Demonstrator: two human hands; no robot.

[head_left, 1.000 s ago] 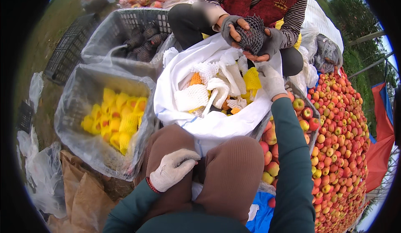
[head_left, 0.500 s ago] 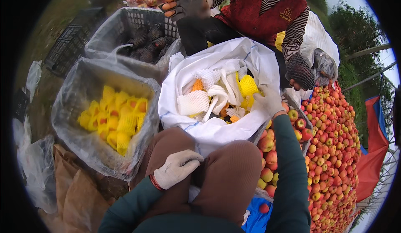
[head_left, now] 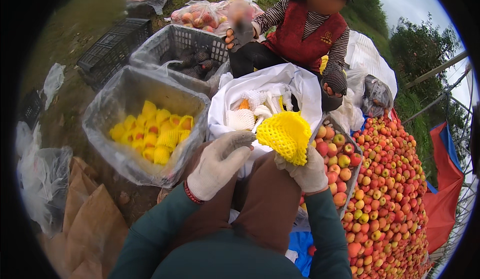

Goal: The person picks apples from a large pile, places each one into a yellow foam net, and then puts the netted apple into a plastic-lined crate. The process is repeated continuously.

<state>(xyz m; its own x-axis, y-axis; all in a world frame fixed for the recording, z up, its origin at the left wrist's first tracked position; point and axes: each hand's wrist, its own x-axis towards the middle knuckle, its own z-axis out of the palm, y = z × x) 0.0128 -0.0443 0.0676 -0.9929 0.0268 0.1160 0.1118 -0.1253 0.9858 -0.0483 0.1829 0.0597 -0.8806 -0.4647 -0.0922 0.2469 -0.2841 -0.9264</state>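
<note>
A yellow foam fruit net (head_left: 284, 135) is pinched in my gloved right hand (head_left: 309, 171), raised above my lap with its wide end toward the left. My left hand (head_left: 216, 168), also in a white glove, is held just left of the net, thumb and fingers apart, holding nothing. Behind both hands stands an open white woven sack (head_left: 309, 91). Inside it are white foam nets (head_left: 241, 119) and an orange one (head_left: 244, 104). Part of the sack's contents is hidden by the net that I hold.
On my left, a plastic-lined crate (head_left: 112, 144) contains yellow-netted apples (head_left: 150, 139); another lined crate (head_left: 145, 44) behind holds dark-netted fruit. A crate of bare apples (head_left: 340, 164) and a large apple heap (head_left: 385, 194) lie right. A co-worker in a red vest (head_left: 310, 29) sits opposite.
My right hand has come out of the sack toward my lap, bringing a yellow foam net. My left hand has lifted off my knee toward it. The view has shifted.
</note>
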